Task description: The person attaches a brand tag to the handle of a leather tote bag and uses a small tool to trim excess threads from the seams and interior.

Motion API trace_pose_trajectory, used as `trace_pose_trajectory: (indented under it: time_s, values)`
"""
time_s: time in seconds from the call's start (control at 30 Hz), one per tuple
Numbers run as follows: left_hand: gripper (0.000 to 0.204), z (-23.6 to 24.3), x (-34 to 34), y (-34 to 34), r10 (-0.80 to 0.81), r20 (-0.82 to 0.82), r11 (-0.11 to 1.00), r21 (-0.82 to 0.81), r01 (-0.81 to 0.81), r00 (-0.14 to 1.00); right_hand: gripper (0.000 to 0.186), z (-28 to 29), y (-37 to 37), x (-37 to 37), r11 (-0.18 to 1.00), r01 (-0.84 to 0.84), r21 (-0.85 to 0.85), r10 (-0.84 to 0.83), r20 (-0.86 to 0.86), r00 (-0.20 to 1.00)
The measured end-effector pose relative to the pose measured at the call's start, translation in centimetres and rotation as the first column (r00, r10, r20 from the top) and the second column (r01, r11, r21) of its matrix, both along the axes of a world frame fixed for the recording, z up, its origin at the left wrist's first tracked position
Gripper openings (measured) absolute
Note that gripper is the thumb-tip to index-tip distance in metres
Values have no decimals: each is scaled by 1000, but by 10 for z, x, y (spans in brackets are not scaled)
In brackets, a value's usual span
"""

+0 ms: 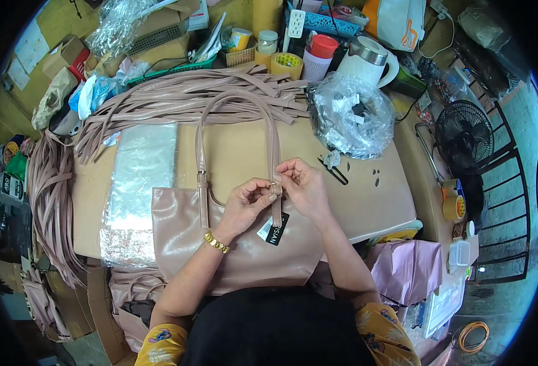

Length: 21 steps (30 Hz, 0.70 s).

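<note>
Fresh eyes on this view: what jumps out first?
Probably the pink bag front and centre, with the left hand and right hand pinching at the right end of its handle. Beyond it sprawls a heap of pink straps; right of that, a shiny clear plastic bundle.

Place: bag workshop | signs: heaped straps [165,97], handbag [253,259], worktable [302,143], tape rolls [454,207]

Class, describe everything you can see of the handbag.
The handbag is dusky pink, glossy and leather-like, lying on the table. Its looped handle points away from the person, with a metal-looking fitting on the left. The left hand and right hand pinch the handle's right side. A black tag lies on the front.
</note>
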State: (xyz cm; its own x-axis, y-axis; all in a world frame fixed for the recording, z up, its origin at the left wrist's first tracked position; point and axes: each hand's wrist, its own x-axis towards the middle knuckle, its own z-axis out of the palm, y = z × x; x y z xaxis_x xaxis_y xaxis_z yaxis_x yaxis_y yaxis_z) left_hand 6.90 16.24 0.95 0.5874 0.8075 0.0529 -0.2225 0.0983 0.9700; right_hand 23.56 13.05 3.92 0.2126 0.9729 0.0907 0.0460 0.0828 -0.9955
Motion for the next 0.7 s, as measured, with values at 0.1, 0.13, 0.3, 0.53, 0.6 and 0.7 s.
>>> trace_pose_trajectory:
  time_s: [0.1, 0.13, 0.3, 0.53, 0.6, 0.7]
  values:
    - [20, 2, -1, -2, -16, 76, 995, -97, 23, 997, 7, 3, 0, -4, 998, 50, -23, -47, 120, 992]
    - [20, 1, -2, -2, -21, 71, 996, -83, 27, 997, 6, 4, -1, -5, 997, 62, -42, -55, 140, 989]
    - [17, 4, -4, 2, -64, 56, 989, -127, 71, 996, 7, 0, 0, -3, 996, 82, -34, -75, 157, 985]
    - [19, -7, -2, 19, -52, -36, 991, -122, 47, 998, 18, 15, -26, -18, 952, 93, 290, -250, 569, 783]
    - [18, -2, -6, 24, -93, -74, 990, -113, 85, 993, 20, 9, -28, -18, 968, 121, 218, -209, 444, 871]
    - [14, 14, -6, 30, -99, -214, 992, 53, 113, 972, 21, -2, -27, -14, 981, 188, 42, -193, 209, 959]
